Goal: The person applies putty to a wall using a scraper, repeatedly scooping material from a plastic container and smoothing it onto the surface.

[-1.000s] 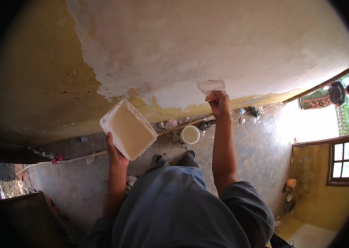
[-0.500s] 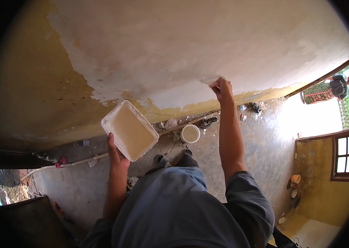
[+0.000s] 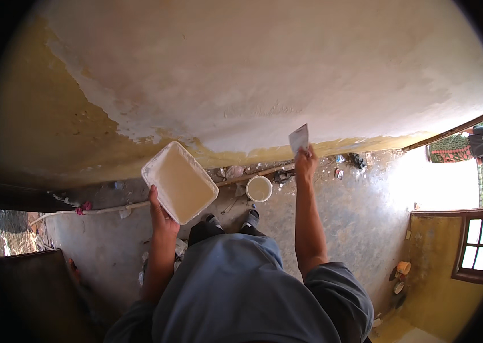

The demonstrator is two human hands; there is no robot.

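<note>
White rectangular plastic tub [image 3: 194, 165], ctr-left, prob. heavy: support beneath.
L hand [image 3: 164, 219] grips tub; R hand [image 3: 305, 163] pinches pale flat scraper [image 3: 298, 138].

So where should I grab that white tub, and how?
I'd take the tub by its long right edge, thumb on top, coming from the right: that straight side looks free, while the left hand grips the opposite one.
</note>
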